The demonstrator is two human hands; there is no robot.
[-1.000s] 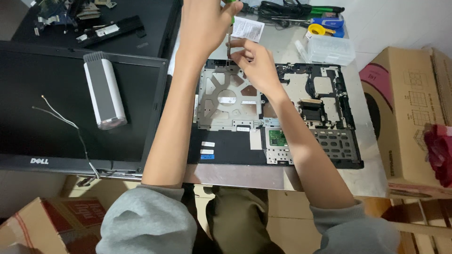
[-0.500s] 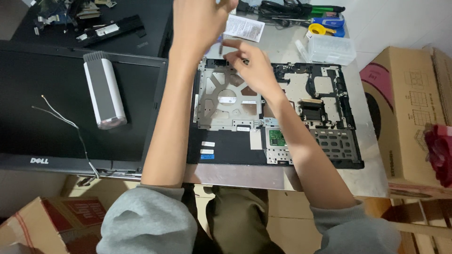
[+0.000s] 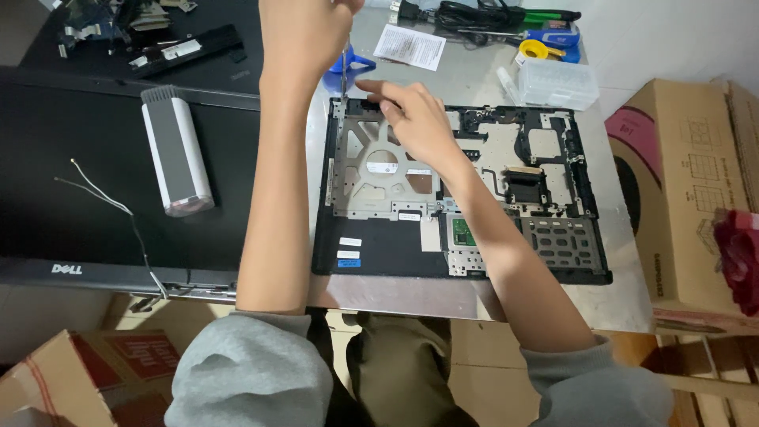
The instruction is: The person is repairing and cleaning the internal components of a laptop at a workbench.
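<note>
A stripped black laptop base is lying flat on the tabletop, its metal frame exposed, while a thin screwdriver is standing upright at its far-left corner

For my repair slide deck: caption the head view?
Left hand holds a screwdriver upright at the laptop base; right hand steadies it.

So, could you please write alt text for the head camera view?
Two bare hands work over an opened laptop base on a metal table: the left hand holds a thin screwdriver upright at its top-left corner, the right hand rests beside it.
</note>
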